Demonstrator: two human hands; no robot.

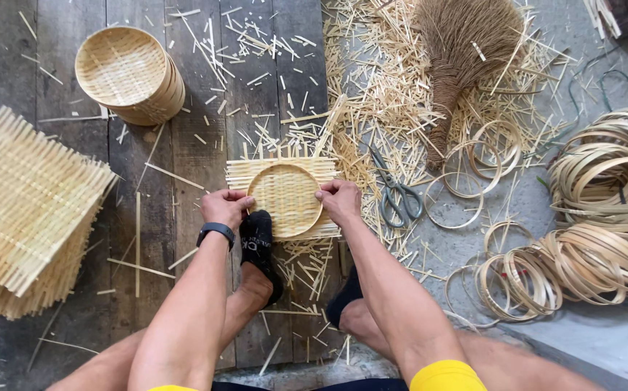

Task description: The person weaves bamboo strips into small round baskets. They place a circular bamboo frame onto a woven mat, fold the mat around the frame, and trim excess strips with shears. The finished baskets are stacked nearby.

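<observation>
Weathered grey planks (pixel 147 217) littered with bamboo splinters lie under you. Your left hand (pixel 221 208) and right hand (pixel 340 200) pinch opposite rims of a round woven bamboo tray (pixel 285 199), centred, near steel scissors (pixel 398 194) and coiled hoops (pixel 604 217).

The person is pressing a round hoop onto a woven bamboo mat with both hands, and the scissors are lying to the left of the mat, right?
Not quite. The scissors lie to the right of the woven bamboo mat, not the left, as the head view shows. The rest holds: the left hand and right hand both press the round hoop onto it.
</observation>
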